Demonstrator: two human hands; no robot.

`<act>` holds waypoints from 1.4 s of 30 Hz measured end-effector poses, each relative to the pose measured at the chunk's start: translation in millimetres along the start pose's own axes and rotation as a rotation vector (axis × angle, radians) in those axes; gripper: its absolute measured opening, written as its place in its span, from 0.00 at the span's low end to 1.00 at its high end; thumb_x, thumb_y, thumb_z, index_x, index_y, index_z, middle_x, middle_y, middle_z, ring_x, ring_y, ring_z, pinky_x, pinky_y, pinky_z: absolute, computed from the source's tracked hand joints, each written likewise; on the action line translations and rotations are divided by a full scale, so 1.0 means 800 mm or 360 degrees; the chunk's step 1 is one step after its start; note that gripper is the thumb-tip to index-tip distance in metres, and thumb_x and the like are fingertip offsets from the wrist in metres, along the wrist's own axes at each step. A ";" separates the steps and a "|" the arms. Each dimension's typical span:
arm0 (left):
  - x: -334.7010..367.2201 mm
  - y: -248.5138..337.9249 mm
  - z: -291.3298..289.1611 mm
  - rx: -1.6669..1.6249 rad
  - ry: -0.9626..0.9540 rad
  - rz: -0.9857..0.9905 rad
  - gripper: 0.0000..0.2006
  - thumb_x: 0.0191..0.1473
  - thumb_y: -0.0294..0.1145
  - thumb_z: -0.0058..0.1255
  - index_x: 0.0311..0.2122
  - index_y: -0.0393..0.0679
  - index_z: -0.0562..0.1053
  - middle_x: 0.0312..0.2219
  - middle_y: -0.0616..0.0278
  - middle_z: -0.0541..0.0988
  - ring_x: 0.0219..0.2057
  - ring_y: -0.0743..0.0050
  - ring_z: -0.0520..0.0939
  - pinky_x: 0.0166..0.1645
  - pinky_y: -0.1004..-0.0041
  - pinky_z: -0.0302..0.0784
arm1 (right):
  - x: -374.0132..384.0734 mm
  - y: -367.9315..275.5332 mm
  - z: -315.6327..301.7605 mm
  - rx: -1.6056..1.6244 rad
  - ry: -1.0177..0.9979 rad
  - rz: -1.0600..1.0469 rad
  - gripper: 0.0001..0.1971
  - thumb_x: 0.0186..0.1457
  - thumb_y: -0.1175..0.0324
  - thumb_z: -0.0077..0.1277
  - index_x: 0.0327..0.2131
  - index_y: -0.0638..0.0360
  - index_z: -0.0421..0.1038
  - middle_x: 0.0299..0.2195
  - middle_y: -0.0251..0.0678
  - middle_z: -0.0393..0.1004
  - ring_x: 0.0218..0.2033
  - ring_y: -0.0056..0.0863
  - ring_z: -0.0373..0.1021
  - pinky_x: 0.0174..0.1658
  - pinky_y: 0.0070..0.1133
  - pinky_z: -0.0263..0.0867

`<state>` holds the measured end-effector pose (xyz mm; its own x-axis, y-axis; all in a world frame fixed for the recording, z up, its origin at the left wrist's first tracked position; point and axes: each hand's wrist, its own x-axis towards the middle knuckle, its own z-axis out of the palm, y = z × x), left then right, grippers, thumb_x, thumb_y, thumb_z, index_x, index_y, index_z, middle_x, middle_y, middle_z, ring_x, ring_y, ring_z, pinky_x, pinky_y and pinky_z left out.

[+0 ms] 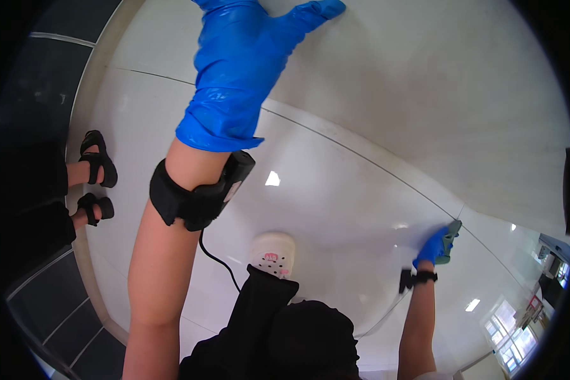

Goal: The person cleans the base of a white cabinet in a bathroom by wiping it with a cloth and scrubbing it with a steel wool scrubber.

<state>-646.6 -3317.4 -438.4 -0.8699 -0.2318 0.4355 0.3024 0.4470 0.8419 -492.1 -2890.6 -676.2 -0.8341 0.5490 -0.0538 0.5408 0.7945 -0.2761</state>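
My left hand (244, 54) wears a blue glove and reaches to the top edge of the view, with the thumb spread away to the right. Most of its fingers run out of the picture, and nothing shows in its grip. It lies over a glossy white tiled surface (323, 183). Far to the right, my right hand (432, 247), also in a blue glove, holds a grey-green cloth (451, 239) against the white surface beside a dark seam. The fingers are partly hidden by the cloth and the glove.
A black strapped device (199, 196) with a cable is on my left wrist, and a black band (419, 277) on my right. My white clog (273, 253) shows below. Another person's feet in black sandals (98, 161) stand at left, near dark tiles (50, 82). A window (512, 332) appears lower right.
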 end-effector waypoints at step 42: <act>0.011 0.019 -0.005 0.0445 0.0104 0.0030 0.36 0.39 0.36 0.64 0.47 0.28 0.55 0.37 0.45 0.69 0.36 0.64 0.75 0.41 0.74 0.72 | -0.014 -0.042 0.048 0.0607 -0.0276 -0.1029 0.23 0.57 0.72 0.35 0.56 0.63 0.51 0.58 0.40 0.50 0.60 0.33 0.46 0.62 0.27 0.36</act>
<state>-647.8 -3316.0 -420.2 -0.8353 -0.2722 0.4776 0.1911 0.6708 0.7166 -505.3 -2933.5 -703.1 -0.9937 -0.0675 0.0900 -0.1087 0.7818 -0.6139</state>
